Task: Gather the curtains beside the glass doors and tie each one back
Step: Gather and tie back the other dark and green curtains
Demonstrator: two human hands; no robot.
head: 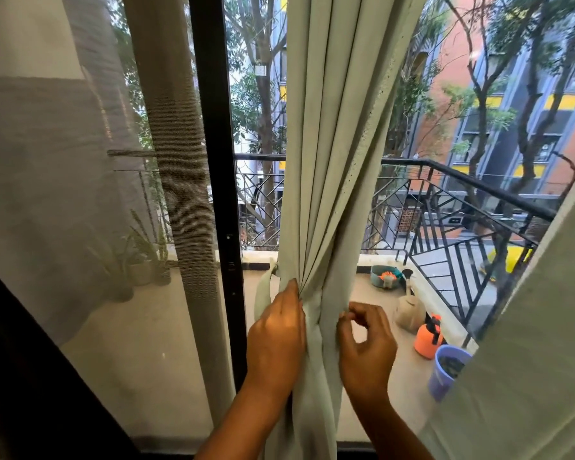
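The pale green pleated fabric curtain (326,161) hangs bunched in front of the glass door. My left hand (276,336) grips its gathered folds to keep them tight. A matching cloth tie strip (263,293) loops out at the left. My right hand (365,343) curls at the bundle's other side, thumb and fingertips pinched together, probably on the tie's end. Beyond the black door frame (219,194) sits an orange spray bottle (429,340).

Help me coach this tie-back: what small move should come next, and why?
Probably bring the tie strip round the front to the right hand. The left hand holds the green curtain bunched, the strip hangs loose at its left, and the right hand's fingertips pinch near the folds.
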